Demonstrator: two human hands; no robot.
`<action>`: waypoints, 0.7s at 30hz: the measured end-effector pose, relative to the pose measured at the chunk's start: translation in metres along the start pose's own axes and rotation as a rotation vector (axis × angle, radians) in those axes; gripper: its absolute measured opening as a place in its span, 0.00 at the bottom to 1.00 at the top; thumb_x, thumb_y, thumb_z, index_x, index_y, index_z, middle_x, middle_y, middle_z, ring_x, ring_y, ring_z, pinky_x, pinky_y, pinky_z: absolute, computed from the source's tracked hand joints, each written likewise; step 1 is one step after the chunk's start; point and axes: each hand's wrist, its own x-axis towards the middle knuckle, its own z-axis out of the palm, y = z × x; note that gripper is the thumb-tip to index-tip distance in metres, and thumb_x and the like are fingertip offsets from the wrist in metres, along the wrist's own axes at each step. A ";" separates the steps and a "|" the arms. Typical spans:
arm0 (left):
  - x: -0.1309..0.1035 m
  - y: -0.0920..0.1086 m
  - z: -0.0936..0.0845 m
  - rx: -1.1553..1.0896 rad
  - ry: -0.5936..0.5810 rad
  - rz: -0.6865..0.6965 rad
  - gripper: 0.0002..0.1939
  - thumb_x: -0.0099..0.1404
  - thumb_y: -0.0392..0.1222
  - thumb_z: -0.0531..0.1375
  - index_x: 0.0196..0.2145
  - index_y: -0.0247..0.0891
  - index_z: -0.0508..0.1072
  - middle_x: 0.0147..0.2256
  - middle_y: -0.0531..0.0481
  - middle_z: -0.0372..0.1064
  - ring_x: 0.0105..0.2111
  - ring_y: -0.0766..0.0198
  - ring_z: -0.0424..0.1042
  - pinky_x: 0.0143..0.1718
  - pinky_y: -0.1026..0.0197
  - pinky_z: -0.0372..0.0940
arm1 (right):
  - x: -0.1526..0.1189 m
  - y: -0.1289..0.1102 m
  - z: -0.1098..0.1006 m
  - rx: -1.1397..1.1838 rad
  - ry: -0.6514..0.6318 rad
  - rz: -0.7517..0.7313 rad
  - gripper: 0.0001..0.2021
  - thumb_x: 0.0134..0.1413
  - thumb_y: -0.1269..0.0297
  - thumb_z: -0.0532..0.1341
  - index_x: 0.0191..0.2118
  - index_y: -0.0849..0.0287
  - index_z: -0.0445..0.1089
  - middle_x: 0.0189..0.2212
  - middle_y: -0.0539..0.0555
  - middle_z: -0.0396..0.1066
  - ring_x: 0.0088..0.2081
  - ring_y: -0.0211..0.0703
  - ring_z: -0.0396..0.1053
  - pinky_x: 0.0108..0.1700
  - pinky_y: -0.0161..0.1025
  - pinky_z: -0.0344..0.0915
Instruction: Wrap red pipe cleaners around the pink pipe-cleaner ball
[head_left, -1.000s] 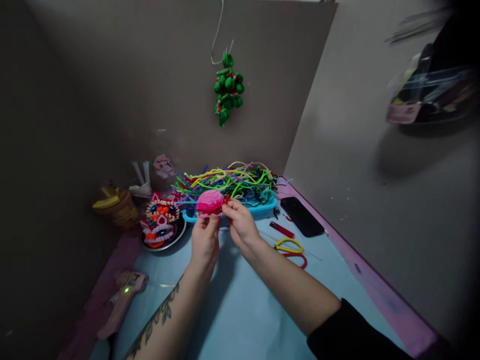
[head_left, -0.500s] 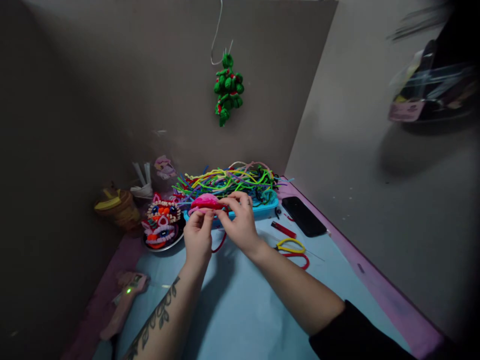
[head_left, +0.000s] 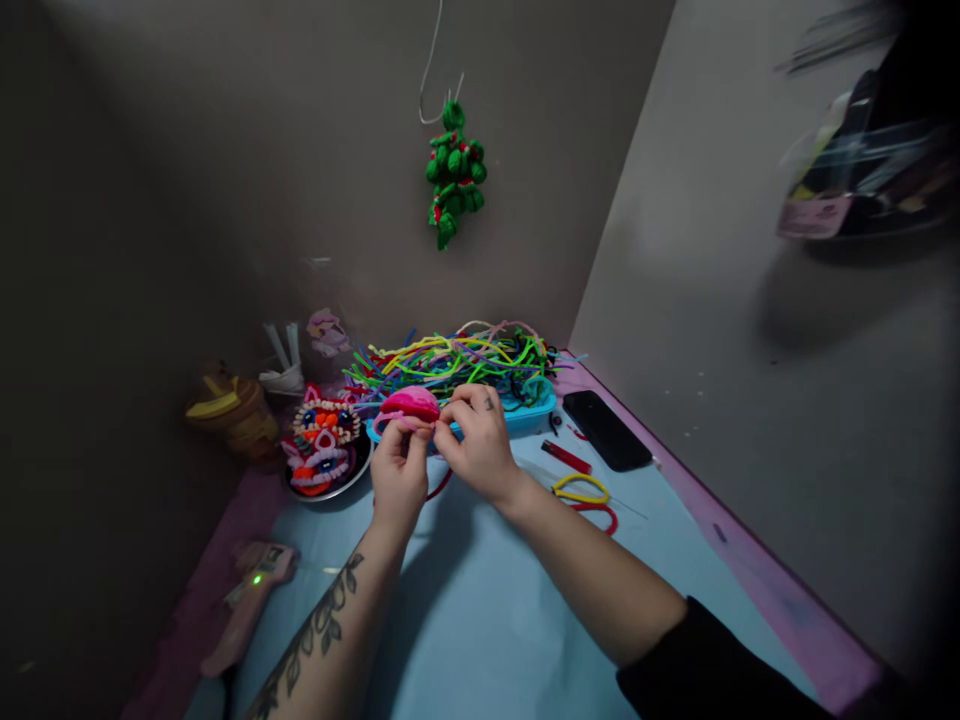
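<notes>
A rounded pink and red fuzzy pipe-cleaner piece (head_left: 410, 403) is held up over the front edge of the blue tray. With thumb and fingers, my left hand (head_left: 400, 474) pinches the light pink strand along its lower side. My right hand (head_left: 478, 440) is closed at the piece's right end, its fingertips pressed together near my left thumb. The exact bit between the right fingertips is hidden. A dark red strand (head_left: 440, 486) hangs down between my hands.
Behind stands a blue tray (head_left: 517, 422) heaped with colourful pipe cleaners (head_left: 457, 355). On the left are a bowl (head_left: 337, 492) with fuzzy lion-like faces and a pink glue gun (head_left: 251, 600). On the right lie scissors (head_left: 581, 488), a red lighter (head_left: 566, 457) and a black phone (head_left: 606, 430).
My right fingers have drawn in from the top of the piece to its right end, closer to my left fingertips. The left hand keeps its pinch, nearly in place.
</notes>
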 end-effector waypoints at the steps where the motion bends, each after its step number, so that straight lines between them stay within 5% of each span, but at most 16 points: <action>1: 0.000 0.000 0.000 -0.005 0.004 -0.001 0.03 0.58 0.38 0.62 0.27 0.38 0.71 0.27 0.51 0.68 0.30 0.65 0.66 0.35 0.66 0.60 | 0.000 0.000 0.000 -0.008 0.004 -0.001 0.04 0.51 0.70 0.58 0.28 0.57 0.67 0.37 0.56 0.64 0.43 0.47 0.60 0.48 0.45 0.58; 10: 0.001 -0.006 0.005 -0.200 -0.020 -0.121 0.09 0.58 0.43 0.62 0.28 0.37 0.67 0.28 0.54 0.64 0.28 0.70 0.63 0.32 0.68 0.60 | -0.005 0.006 0.006 -0.148 0.092 -0.182 0.05 0.56 0.67 0.56 0.32 0.58 0.69 0.35 0.57 0.66 0.41 0.45 0.60 0.45 0.44 0.60; 16: 0.001 -0.007 0.006 -0.375 0.101 -0.292 0.15 0.47 0.38 0.69 0.28 0.37 0.65 0.23 0.58 0.63 0.23 0.73 0.63 0.28 0.70 0.60 | -0.010 0.007 0.009 -0.202 0.128 -0.282 0.04 0.56 0.68 0.57 0.36 0.58 0.69 0.36 0.57 0.68 0.41 0.45 0.61 0.45 0.44 0.60; 21: 0.004 -0.011 0.005 -0.444 0.131 -0.290 0.15 0.45 0.37 0.69 0.27 0.36 0.65 0.19 0.61 0.60 0.21 0.75 0.62 0.28 0.71 0.60 | -0.010 0.004 0.008 -0.214 0.127 -0.274 0.04 0.56 0.67 0.57 0.35 0.58 0.69 0.35 0.57 0.69 0.40 0.46 0.62 0.43 0.45 0.59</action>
